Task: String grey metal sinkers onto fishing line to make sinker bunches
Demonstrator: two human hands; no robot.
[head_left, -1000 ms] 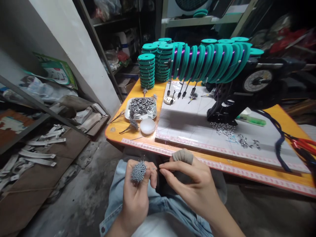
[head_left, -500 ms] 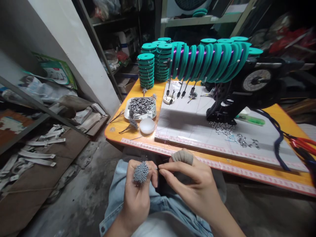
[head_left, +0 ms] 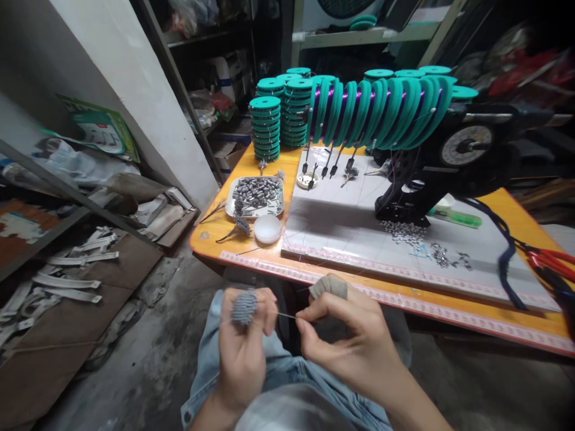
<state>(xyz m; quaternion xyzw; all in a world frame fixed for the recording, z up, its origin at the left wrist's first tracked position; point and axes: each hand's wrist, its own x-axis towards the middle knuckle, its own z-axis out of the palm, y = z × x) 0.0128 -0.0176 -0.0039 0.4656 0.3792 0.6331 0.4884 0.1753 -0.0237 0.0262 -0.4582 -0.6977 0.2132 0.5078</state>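
Note:
My left hand (head_left: 245, 353) is closed around a bundle of grey bead-like tips (head_left: 244, 307), which shows blurred at the top of the fist. From that hand a thin wire or thread (head_left: 286, 315) runs straight to my right hand (head_left: 348, 332), whose thumb and index finger pinch its end. A beige wrap covers one finger of the right hand. Both hands are above my lap, in front of the table's edge. On the table, a white tray (head_left: 233, 206) holds small metal parts, beside a round white container (head_left: 268, 229).
A black machine (head_left: 431, 179) with a row of teal spools (head_left: 381, 114) stands on a grey board (head_left: 332, 233). Stacked teal spools (head_left: 265, 129) stand behind the tray. Small silver pieces (head_left: 406, 234) lie by the machine's base, and red-handled pliers (head_left: 550, 260) lie at the right.
My left hand and the bundle have shifted slightly left and up. My right hand has moved slightly right, and a longer stretch of wire or thread shows between the hands.

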